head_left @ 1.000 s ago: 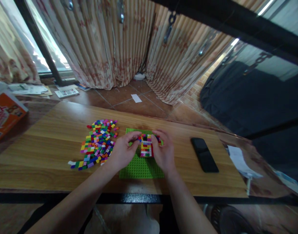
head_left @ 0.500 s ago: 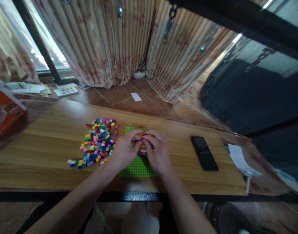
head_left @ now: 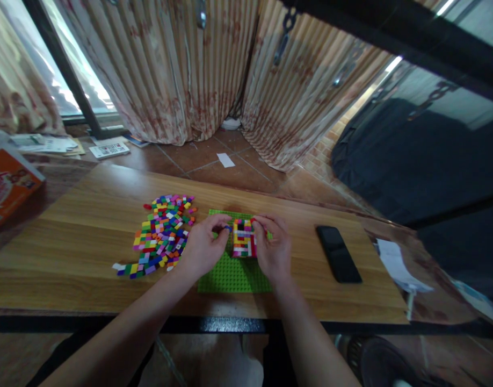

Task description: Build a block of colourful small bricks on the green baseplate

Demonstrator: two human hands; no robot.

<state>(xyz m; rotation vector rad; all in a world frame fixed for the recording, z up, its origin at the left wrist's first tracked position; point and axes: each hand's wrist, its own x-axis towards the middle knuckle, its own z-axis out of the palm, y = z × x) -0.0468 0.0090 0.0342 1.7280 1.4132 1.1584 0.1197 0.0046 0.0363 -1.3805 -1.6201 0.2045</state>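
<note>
A light green studded baseplate (head_left: 234, 278) lies on the wooden table, and a block of multicoloured toy bricks (head_left: 242, 248) stands on its upper part. My left hand (head_left: 205, 244) is just left of the block, thumb and fingers pinched on a small blue brick (head_left: 227, 228). At the block's right side is my right hand (head_left: 275, 248), its fingers closed on a small red brick (head_left: 253, 220) by the far right corner. Whether that red brick touches the block I cannot tell. The right fingers cover part of the block's right edge.
Left of the baseplate spreads a pile of loose coloured bricks (head_left: 160, 236). A black phone (head_left: 338, 253) lies on the table (head_left: 303, 290) to the right, with white paper (head_left: 399, 263) past it. An orange box (head_left: 11, 185) stands at the far left.
My hands have moved apart from where they met over the block. The right hand has shifted right and the left slightly left, so the block's top now shows between them.
</note>
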